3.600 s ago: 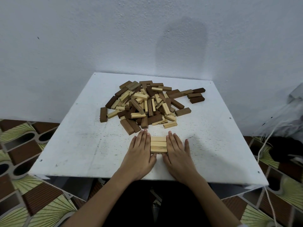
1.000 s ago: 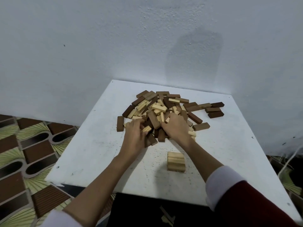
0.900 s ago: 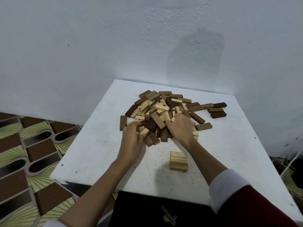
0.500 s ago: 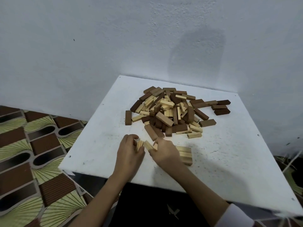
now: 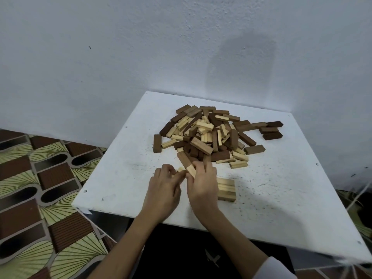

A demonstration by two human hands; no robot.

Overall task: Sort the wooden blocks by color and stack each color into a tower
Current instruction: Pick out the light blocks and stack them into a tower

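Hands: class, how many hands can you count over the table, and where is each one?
2. The left hand and the right hand are close together at the near edge of the table, each holding light blocks, just left of the small light stack.

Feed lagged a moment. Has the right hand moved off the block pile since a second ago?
Yes. The right hand has pulled back from the mixed block pile toward the table's near edge, now beside the light-wood stack, pinching a light block.
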